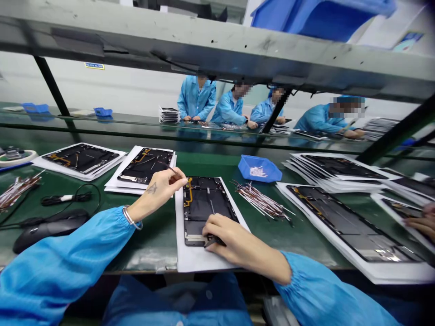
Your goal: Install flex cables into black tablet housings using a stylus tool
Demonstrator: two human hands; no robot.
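Note:
A dark, opened tablet housing (200, 217) with an orange flex cable (189, 194) along its left side lies on white sheets (193, 260) in front of me. Above its upper left corner my left hand (163, 186) is closed in a pinch on thin dark tweezers (171, 169), whose back end sticks out toward the upper left. My right hand (234, 237) rests on the lower right part of the housing. Its fingers are curled together around a small dark piece at the bottom edge, mostly hidden by the fingers.
Loose thin strips (263, 201) and a blue bin (260, 169) lie right of the housing. More housings on paper stand at left (146, 165) and right (350, 226). A mouse (50, 228) sits left. Another person's hand (423, 224) is at far right; a shelf (217, 54) crosses above.

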